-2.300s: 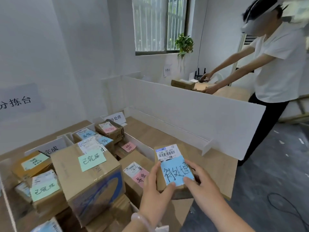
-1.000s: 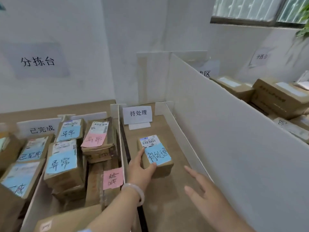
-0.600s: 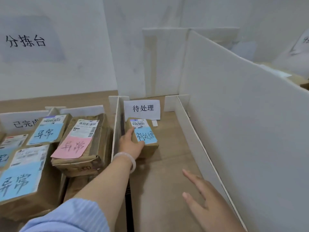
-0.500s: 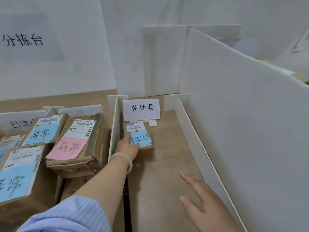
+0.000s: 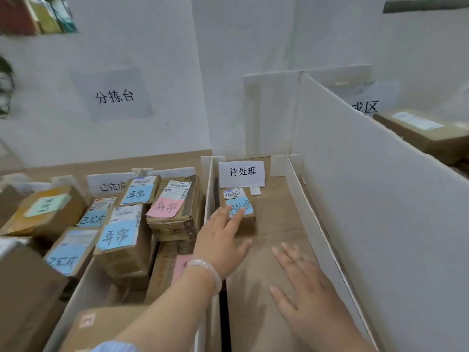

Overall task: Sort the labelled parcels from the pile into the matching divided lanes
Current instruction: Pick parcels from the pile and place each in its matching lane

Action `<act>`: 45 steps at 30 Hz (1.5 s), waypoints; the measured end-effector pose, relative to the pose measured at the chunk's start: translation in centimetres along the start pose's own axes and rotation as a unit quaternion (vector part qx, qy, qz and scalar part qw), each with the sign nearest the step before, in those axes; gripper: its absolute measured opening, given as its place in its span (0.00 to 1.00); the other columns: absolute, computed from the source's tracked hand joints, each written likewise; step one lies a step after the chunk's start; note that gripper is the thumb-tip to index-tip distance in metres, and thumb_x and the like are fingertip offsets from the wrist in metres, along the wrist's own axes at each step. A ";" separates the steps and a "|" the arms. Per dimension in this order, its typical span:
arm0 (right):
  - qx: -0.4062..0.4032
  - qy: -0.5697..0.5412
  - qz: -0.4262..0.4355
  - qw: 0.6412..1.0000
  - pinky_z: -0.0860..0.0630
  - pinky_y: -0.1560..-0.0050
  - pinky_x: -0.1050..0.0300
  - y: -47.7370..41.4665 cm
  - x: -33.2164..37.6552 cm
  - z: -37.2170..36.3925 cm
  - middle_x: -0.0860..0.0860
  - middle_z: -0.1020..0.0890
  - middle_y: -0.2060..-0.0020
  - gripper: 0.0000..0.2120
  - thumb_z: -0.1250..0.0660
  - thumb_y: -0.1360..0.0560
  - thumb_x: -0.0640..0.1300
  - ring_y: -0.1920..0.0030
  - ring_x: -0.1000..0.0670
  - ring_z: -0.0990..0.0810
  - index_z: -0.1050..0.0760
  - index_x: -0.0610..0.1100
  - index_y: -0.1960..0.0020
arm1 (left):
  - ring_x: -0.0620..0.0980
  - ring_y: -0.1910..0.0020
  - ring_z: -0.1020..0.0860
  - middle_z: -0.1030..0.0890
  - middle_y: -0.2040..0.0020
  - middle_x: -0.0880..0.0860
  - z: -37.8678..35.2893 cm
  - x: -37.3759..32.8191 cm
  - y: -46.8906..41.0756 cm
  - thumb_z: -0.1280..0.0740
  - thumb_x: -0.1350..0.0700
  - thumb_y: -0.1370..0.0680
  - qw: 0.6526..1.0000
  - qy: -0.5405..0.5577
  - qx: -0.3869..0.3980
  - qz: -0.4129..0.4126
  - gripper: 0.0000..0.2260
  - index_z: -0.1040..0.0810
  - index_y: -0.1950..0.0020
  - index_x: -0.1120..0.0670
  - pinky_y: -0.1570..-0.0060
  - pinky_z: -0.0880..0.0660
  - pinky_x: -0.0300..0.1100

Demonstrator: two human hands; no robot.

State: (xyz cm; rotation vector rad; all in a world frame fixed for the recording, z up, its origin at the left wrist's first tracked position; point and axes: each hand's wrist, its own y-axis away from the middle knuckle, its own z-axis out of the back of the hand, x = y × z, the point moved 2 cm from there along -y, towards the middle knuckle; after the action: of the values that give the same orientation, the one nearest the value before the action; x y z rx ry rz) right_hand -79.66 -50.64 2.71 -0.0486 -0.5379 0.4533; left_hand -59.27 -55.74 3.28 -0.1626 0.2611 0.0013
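A small brown parcel (image 5: 241,203) with a barcode label and a blue handwritten note lies at the far end of the right lane, just below the white lane sign (image 5: 241,173). My left hand (image 5: 219,237) hovers over the parcel's near edge with fingers spread and straight; its fingertips overlap the blue note, and I cannot tell whether they touch it. My right hand (image 5: 302,285) is flat and open, palm down, over the bare wooden lane floor (image 5: 276,224), holding nothing.
Low white dividers (image 5: 209,189) split the lanes. The left lanes hold several parcels with blue, pink and green notes, such as a pink-noted one (image 5: 175,207). A tall white partition (image 5: 368,199) walls the right side, with boxes (image 5: 421,132) behind it.
My left hand carried the parcel to the far end of the right lane, let go of it and has drawn back with fingers spread. The right hand stayed open above the lane floor.
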 end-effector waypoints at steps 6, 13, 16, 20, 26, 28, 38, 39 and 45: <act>0.022 0.022 0.077 0.997 0.59 0.26 0.57 6.0 7.3 1.0 0.58 0.45 0.23 0.35 0.50 0.28 0.67 0.23 0.58 0.52 0.46 0.59 0.23 | 0.56 0.32 0.26 0.26 0.30 0.55 7.9 -0.3 14.3 0.43 0.37 0.27 0.993 -0.063 -0.096 0.022 0.30 0.28 0.28 0.47 0.35 0.29 0.52; 0.091 0.020 0.195 0.976 0.66 0.25 0.55 13.7 19.2 0.3 0.61 0.55 0.23 0.40 0.59 0.32 0.70 0.24 0.58 0.62 0.57 0.60 0.22 | 0.55 0.33 0.25 0.25 0.31 0.53 15.2 3.4 33.3 0.40 0.38 0.27 0.976 -0.104 -0.138 0.136 0.28 0.27 0.30 0.47 0.38 0.25 0.56; 0.142 0.033 0.242 0.959 0.66 0.24 0.54 17.3 24.6 -0.7 0.60 0.58 0.22 0.41 0.60 0.33 0.70 0.23 0.57 0.63 0.60 0.60 0.22 | 0.55 0.31 0.27 0.26 0.29 0.52 18.3 5.6 40.8 0.42 0.37 0.27 0.960 -0.121 -0.154 0.198 0.28 0.29 0.28 0.46 0.36 0.27 0.55; 0.157 0.030 0.299 0.941 0.65 0.24 0.54 21.0 32.2 -2.2 0.61 0.59 0.22 0.41 0.59 0.33 0.71 0.24 0.58 0.64 0.61 0.61 0.23 | 0.51 0.24 0.37 0.35 0.24 0.49 22.4 8.9 49.4 0.42 0.36 0.23 0.933 -0.143 -0.174 0.280 0.29 0.37 0.23 0.43 0.27 0.36 0.54; 0.140 0.050 0.394 0.907 0.65 0.24 0.51 25.4 45.2 -5.1 0.59 0.58 0.22 0.36 0.50 0.24 0.68 0.23 0.56 0.64 0.60 0.58 0.22 | 0.55 0.33 0.26 0.25 0.31 0.52 27.0 14.5 60.4 0.42 0.37 0.27 0.909 -0.151 -0.208 0.326 0.29 0.28 0.28 0.47 0.38 0.26 0.57; 0.140 0.046 0.409 0.900 0.66 0.25 0.53 26.8 49.7 -7.0 0.58 0.58 0.22 0.37 0.49 0.24 0.68 0.23 0.56 0.64 0.61 0.58 0.22 | 0.55 0.35 0.24 0.25 0.31 0.52 28.7 16.8 64.4 0.42 0.37 0.27 0.901 -0.154 -0.216 0.342 0.29 0.28 0.29 0.46 0.39 0.25 0.54; 0.141 0.009 0.470 0.871 0.67 0.26 0.56 33.7 70.7 -18.5 0.56 0.55 0.21 0.43 0.61 0.34 0.71 0.22 0.54 0.60 0.58 0.58 0.22 | 0.54 0.32 0.26 0.25 0.31 0.52 36.1 31.1 82.4 0.43 0.36 0.28 0.848 -0.203 -0.231 0.432 0.30 0.30 0.28 0.45 0.38 0.27 0.60; 0.144 0.009 0.475 0.868 0.67 0.26 0.56 33.9 72.4 -19.6 0.56 0.55 0.21 0.44 0.62 0.35 0.71 0.22 0.54 0.60 0.57 0.58 0.21 | 0.54 0.31 0.27 0.26 0.30 0.52 36.5 32.2 83.5 0.44 0.36 0.27 0.847 -0.203 -0.227 0.436 0.30 0.30 0.28 0.45 0.38 0.27 0.60; 0.156 0.022 0.496 0.854 0.57 0.23 0.48 34.0 80.4 -25.4 0.53 0.51 0.21 0.44 0.62 0.35 0.72 0.21 0.50 0.56 0.55 0.57 0.21 | 0.54 0.30 0.30 0.28 0.28 0.52 37.9 38.7 87.6 0.46 0.36 0.27 0.832 -0.210 -0.233 0.458 0.31 0.31 0.27 0.45 0.36 0.28 0.60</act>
State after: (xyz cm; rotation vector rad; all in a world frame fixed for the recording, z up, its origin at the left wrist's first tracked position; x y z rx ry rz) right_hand -19.28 16.30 14.31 -0.0201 -0.3513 1.5493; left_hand -14.14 36.04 15.48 -0.5045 -0.1319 1.0608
